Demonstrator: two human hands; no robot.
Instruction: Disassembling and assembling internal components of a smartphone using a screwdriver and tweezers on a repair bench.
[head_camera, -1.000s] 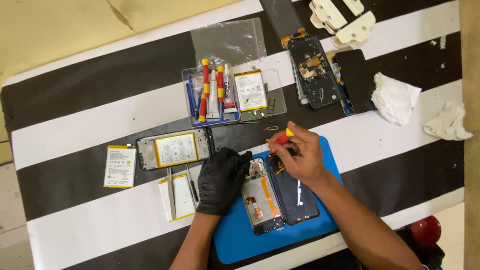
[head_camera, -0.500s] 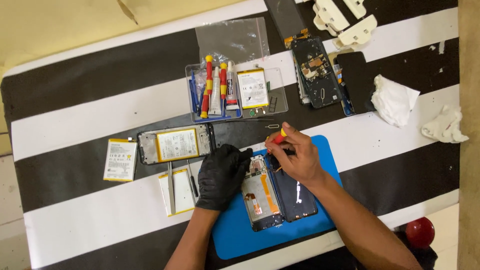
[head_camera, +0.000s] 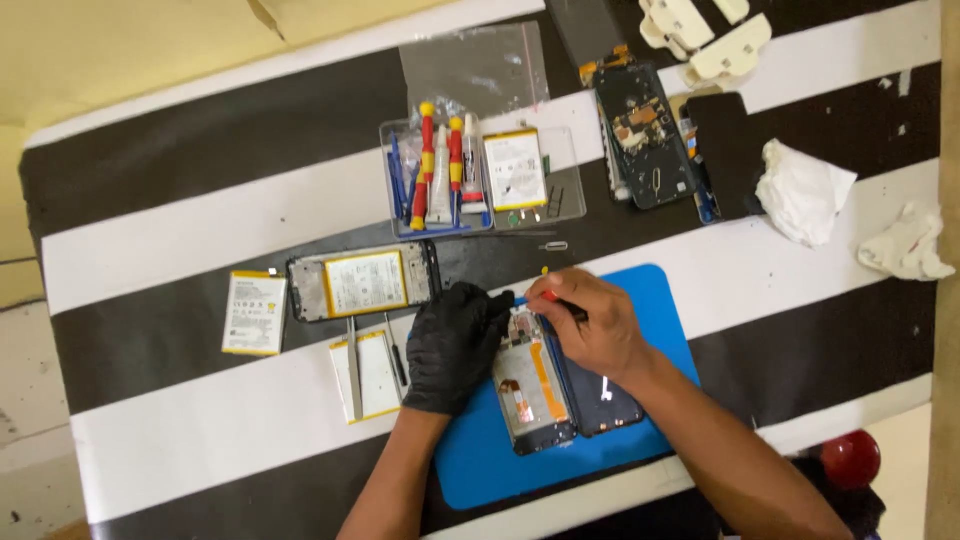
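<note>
On the blue mat (head_camera: 640, 300), my gloved left hand (head_camera: 452, 345) presses flat beside the opened phone (head_camera: 530, 385) while my right hand (head_camera: 592, 325), since shifted slightly toward six o'clock, pinches the red screwdriver (head_camera: 553, 295) over its top end.

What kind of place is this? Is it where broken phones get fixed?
Probably, yes: it looks like a phone repair bench. An opened phone lies on a blue work mat, a clear tray holds small screwdrivers, and loose batteries lie about.
</note>
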